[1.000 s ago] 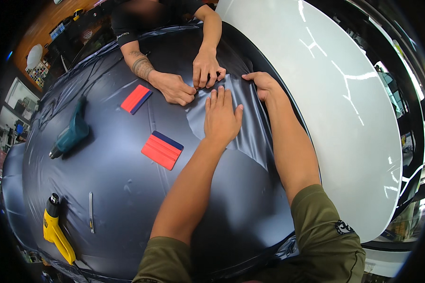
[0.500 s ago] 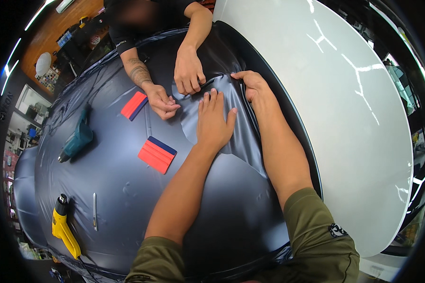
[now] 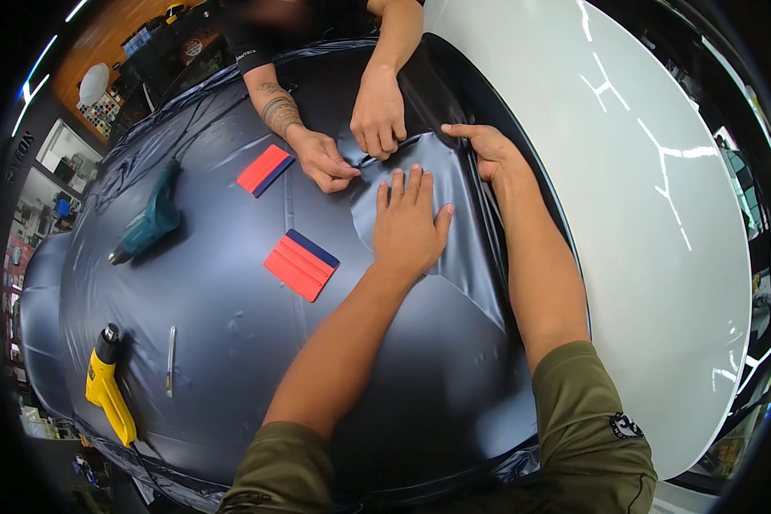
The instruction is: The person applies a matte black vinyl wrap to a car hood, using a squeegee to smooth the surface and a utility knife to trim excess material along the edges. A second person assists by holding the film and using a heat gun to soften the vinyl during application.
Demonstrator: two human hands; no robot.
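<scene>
A dark satin grey vinyl film (image 3: 480, 248) lies over a broad curved panel, with a flap turned over near the panel's right edge. My left hand (image 3: 411, 224) presses flat on the flap, fingers spread. By the panel edge, my right hand (image 3: 490, 152) has its fingers curled round the film's folded edge, partly hidden, the thumb side pointing left. Across from me, a co-worker's one hand (image 3: 379, 116) grips the raised fold just beyond my left fingertips. The co-worker's other hand (image 3: 327, 163) has its fingertips at the left end of that fold.
Two red squeegees with dark blue edges, a nearer one (image 3: 301, 265) and a farther one (image 3: 265, 170), lie left of my left arm. Farther left are a teal heat gun (image 3: 150, 218), a yellow heat gun (image 3: 109, 390) and a slim cutter knife (image 3: 171, 361). A white curved panel (image 3: 651, 257) stands at right.
The co-worker's tattooed arm has brought its fingertips to the fold, where before they were apart from it. The whole scene has shifted slightly in view. My hands keep their places on the film.
</scene>
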